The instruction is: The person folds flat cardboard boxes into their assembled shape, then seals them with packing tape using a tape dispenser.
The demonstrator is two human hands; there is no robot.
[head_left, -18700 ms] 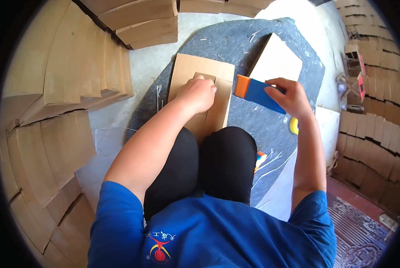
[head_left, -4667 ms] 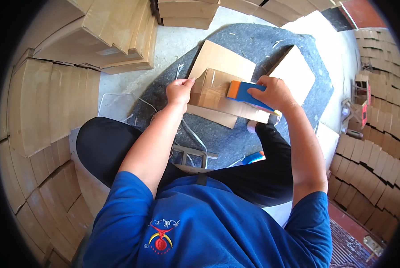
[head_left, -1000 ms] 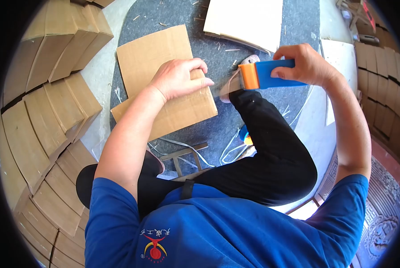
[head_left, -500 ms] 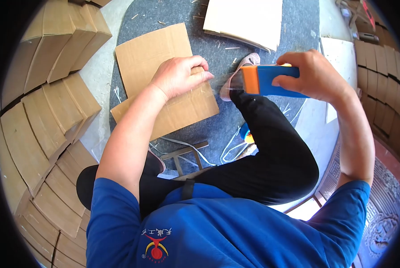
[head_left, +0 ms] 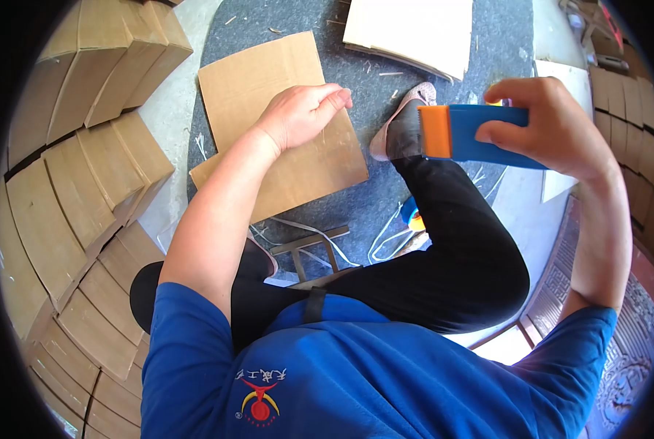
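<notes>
Blue and orange in the head view, a tape dispenser (head_left: 467, 133) is clamped in the right hand (head_left: 564, 130), rear end hidden; leftward, the left hand (head_left: 300, 115) partly covers a cardboard box (head_left: 314, 175), whether gripping I cannot tell.

Dark grey mat (head_left: 498, 51) (scrap-strewn) on pale floor (head_left: 553, 40)
</notes>
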